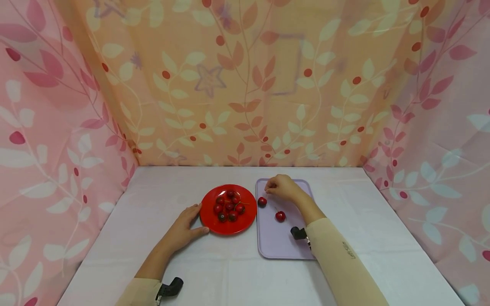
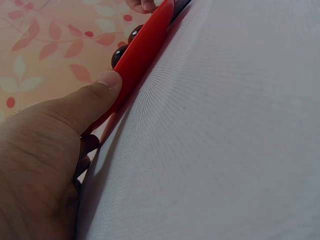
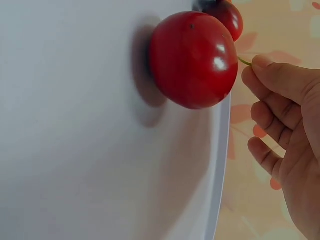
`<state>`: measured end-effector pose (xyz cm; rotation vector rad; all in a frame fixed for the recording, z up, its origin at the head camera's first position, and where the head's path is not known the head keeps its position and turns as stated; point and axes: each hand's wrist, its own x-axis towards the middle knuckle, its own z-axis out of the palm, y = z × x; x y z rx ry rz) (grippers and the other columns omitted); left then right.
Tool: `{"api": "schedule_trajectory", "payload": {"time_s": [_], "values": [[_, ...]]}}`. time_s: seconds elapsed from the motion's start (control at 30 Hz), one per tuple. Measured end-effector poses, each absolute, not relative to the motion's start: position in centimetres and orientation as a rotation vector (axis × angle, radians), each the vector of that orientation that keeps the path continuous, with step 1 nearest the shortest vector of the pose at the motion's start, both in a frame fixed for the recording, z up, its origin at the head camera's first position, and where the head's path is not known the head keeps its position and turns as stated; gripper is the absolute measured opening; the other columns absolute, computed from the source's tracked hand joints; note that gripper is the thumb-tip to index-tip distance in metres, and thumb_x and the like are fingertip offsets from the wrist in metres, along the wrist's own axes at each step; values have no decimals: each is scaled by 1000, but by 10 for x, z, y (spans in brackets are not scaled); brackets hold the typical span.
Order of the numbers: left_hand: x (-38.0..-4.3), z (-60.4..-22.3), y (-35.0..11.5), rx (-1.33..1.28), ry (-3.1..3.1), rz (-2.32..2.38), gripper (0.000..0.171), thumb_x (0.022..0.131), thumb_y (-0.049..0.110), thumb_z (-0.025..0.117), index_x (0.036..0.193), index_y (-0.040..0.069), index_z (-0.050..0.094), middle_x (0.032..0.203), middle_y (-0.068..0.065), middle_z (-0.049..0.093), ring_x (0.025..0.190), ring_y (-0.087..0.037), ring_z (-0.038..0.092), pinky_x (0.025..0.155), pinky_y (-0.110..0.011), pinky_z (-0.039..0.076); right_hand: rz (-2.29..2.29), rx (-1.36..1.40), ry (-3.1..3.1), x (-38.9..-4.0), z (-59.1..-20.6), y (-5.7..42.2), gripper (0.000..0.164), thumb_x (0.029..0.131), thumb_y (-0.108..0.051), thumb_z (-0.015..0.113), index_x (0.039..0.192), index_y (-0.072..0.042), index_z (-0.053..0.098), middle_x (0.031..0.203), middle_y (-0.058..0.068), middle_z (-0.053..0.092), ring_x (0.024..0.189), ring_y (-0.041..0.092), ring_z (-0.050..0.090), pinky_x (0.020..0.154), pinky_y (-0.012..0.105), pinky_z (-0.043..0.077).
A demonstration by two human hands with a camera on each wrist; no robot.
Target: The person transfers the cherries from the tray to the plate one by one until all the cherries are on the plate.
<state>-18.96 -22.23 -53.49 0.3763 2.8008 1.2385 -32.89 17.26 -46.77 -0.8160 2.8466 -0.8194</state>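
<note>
On the left, a round red plate [image 1: 245, 225] holds a heap of dark red cherries [image 1: 229, 207], some with stems. My left hand [image 1: 186, 227] holds the plate's left rim; its thumb [image 2: 100, 97] presses the edge and the other fingers are partly hidden behind. My right hand [image 1: 284, 187] is over the back of a lilac tray [image 1: 272, 246], thumb and forefinger pinching a thin green stem [image 3: 244, 61]. Right below those fingertips sits one cherry [image 1: 262, 202] at the tray's left side. A second cherry [image 1: 280, 216] lies closer to the front, large in the right wrist view.
Plate and tray stand side by side on a white cloth-covered table [image 1: 191, 272]. Patterned fabric [image 1: 245, 85] rises behind the table and along both sides. The right forearm [image 1: 344, 259] crosses the tray's front right corner.
</note>
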Motion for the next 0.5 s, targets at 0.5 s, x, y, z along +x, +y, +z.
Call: {"api": "schedule_trajectory", "payload": {"time_s": [0.5], "values": [[-191,-538,-224,382,2817,1230,97,84,55,79,162,19,34,166,-12,33,155,-40,21,121,-65,23,-987,-700,2902,-305,-453,174,4,93,-19,76,90,-17,78,82,-7,71,86,19,57,79,33,50]]}}
